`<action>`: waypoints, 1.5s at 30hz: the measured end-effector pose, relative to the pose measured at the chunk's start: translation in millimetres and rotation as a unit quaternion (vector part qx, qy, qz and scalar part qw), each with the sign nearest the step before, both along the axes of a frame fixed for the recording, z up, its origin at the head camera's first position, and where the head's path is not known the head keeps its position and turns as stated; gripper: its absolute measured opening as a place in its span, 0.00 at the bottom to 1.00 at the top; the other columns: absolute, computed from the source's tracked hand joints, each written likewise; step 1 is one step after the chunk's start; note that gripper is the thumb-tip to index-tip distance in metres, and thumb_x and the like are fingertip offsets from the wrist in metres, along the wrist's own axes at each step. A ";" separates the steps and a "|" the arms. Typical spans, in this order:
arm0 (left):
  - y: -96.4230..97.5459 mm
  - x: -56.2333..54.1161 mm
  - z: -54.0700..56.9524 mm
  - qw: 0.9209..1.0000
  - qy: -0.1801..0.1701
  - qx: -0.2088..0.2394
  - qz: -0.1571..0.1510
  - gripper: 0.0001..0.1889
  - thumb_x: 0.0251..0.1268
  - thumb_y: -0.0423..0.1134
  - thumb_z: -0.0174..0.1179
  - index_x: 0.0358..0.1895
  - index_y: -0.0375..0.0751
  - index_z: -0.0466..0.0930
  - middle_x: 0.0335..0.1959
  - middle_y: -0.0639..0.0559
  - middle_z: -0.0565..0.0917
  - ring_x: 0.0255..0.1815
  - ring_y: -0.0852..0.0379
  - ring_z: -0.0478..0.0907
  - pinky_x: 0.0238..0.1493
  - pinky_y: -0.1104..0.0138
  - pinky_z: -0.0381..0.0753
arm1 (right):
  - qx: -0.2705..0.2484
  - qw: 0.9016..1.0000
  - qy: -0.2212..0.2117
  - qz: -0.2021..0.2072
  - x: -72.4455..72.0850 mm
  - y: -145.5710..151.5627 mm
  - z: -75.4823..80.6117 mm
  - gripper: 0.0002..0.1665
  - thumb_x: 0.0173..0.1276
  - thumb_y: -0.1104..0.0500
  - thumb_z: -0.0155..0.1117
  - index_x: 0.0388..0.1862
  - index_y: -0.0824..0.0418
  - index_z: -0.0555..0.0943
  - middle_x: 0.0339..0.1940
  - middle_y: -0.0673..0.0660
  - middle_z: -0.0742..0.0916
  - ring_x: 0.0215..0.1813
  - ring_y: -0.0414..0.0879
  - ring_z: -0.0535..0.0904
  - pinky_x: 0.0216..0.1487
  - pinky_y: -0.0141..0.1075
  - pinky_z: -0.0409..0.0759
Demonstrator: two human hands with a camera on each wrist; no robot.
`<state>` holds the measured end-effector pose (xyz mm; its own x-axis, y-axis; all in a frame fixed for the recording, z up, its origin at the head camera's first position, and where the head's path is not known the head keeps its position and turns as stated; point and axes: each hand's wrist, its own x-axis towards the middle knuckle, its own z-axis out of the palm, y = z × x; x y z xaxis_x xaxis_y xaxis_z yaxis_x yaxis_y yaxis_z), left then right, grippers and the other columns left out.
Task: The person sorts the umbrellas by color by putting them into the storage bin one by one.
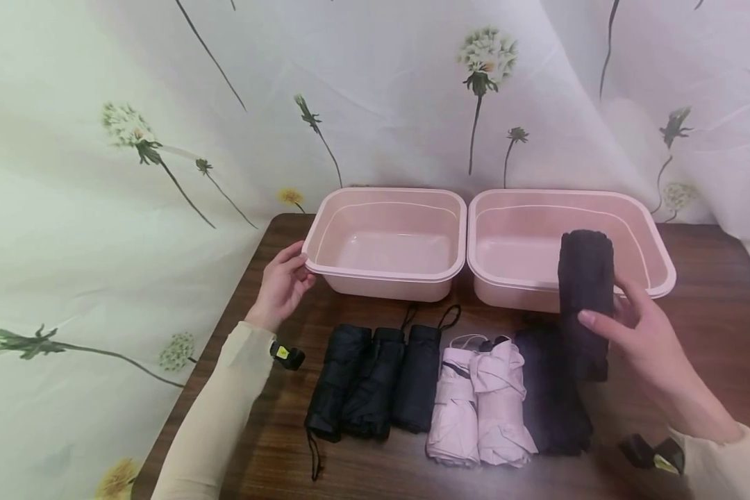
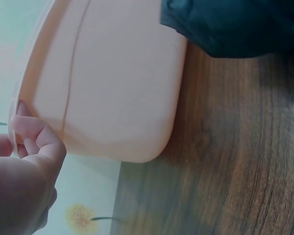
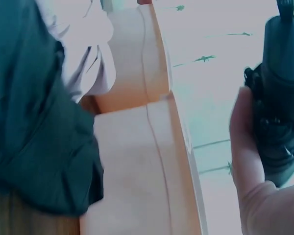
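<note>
My left hand (image 1: 284, 283) pinches the left rim of the left pink plastic basin (image 1: 384, 286); the left wrist view shows its fingers (image 2: 36, 133) curled at that rim. My right hand (image 1: 653, 344) grips a rolled black folding umbrella (image 1: 585, 278) upright, its lower part overlapping the front of the right pink basin (image 1: 515, 295) in the head view. In front of the basins lies a row of rolled umbrellas: three black ones, including the leftmost umbrella (image 1: 339, 382), two pale pink ones with one pink umbrella (image 1: 503, 406) nearer the right, and a dark bundle (image 1: 553, 396) at the right end.
Both basins stand side by side at the back of the brown wooden table (image 1: 694, 278). Behind them hangs a white cloth (image 1: 387, 76) printed with dandelions. A black strap with a yellow label (image 1: 285, 353) is at the left wrist.
</note>
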<state>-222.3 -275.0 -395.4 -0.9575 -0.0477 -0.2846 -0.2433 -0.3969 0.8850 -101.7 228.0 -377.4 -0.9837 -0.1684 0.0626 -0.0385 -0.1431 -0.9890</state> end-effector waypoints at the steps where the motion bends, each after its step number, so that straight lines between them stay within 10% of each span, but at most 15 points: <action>1: 0.6 -0.4 -0.2 1.000 0.001 -0.003 0.002 0.24 0.74 0.34 0.49 0.70 0.46 0.60 0.55 0.50 0.71 0.33 0.60 0.75 0.34 0.72 0.77 | -0.039 0.999 -0.006 0.002 -4.1 -2.9 1.4 0.38 0.69 0.73 0.53 0.73 0.51 0.59 0.56 0.46 0.82 0.48 0.37 0.83 0.40 0.31 0.83; 11: 5.9 -1.6 -0.2 0.999 0.003 -0.030 0.027 0.21 0.73 0.32 0.49 0.67 0.44 0.62 0.49 0.48 0.71 0.29 0.60 0.74 0.32 0.72 0.76 | -0.207 0.978 -0.002 0.038 -39.1 -36.1 19.4 0.28 0.73 0.70 0.48 0.71 0.59 0.62 0.52 0.55 0.84 0.47 0.44 0.85 0.45 0.35 0.84; 24: 7.3 -3.6 -0.9 0.997 -0.004 -0.063 0.036 0.25 0.73 0.35 0.50 0.71 0.46 0.60 0.57 0.49 0.71 0.36 0.59 0.74 0.35 0.72 0.78 | -0.167 0.982 -0.070 0.057 -86.0 -67.8 44.4 0.33 0.72 0.60 0.56 0.74 0.54 0.59 0.56 0.51 0.78 0.47 0.42 0.81 0.45 0.33 0.82; 34: 9.6 -3.5 -4.4 0.997 0.004 -0.071 0.034 0.26 0.73 0.34 0.50 0.71 0.44 0.58 0.52 0.49 0.71 0.34 0.59 0.73 0.34 0.71 0.77 | -0.199 0.963 -0.152 0.100 -110.9 -89.8 39.3 0.19 0.72 0.60 0.56 0.60 0.52 0.68 0.47 0.48 0.82 0.42 0.43 0.80 0.46 0.36 0.74; 45: 12.5 -2.5 -4.7 0.997 0.008 -0.069 0.026 0.24 0.73 0.34 0.49 0.69 0.46 0.59 0.53 0.47 0.71 0.34 0.60 0.74 0.34 0.71 0.77 | -0.106 0.981 -0.156 0.048 -124.2 -103.4 36.8 0.31 0.68 0.60 0.62 0.65 0.61 0.61 0.52 0.52 0.78 0.53 0.45 0.75 0.52 0.37 0.79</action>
